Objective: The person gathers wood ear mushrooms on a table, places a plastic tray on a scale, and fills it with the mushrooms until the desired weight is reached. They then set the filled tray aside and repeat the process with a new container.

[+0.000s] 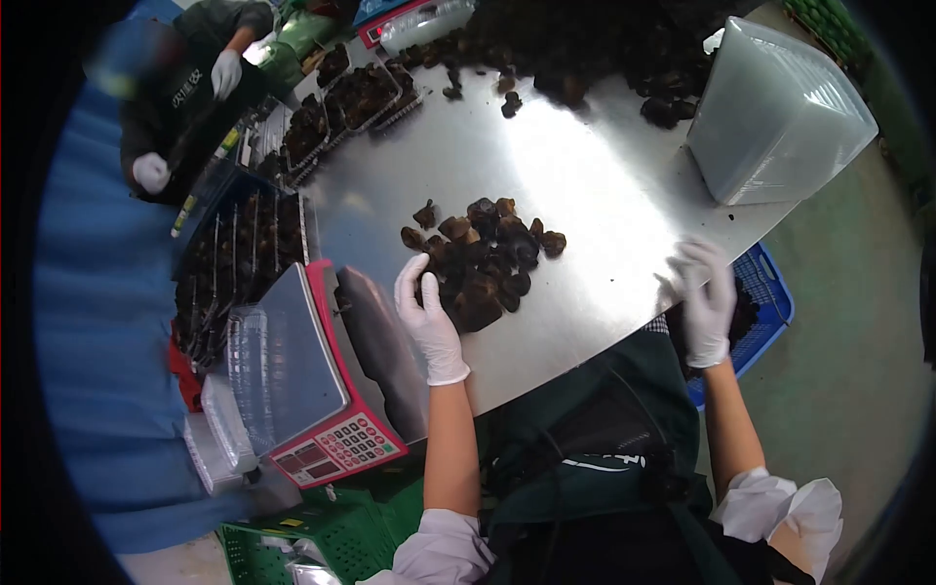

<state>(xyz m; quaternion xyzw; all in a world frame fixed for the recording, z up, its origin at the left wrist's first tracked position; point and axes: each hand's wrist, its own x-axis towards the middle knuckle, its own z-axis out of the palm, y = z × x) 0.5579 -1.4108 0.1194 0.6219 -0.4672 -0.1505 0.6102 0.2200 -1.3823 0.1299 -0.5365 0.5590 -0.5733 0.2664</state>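
scale (292,361): lower left, beside the worktop (604,185).
left hand (426,317): gloved, forearm up from below, fingers open, tips against dark pieces (483,258).
dark pieces: heaped mid-frame on worktop; kind hard to tell.
right hand (707,302): gloved, over worktop's right edge; fingers' state unclear.
blue basket (775,312): mostly hidden beneath.

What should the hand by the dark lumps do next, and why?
Probably the left hand should close on a few pieces of the dark pile: its open gloved fingers rest on the pile's near edge, and the scale with a clear tray stands just beside.
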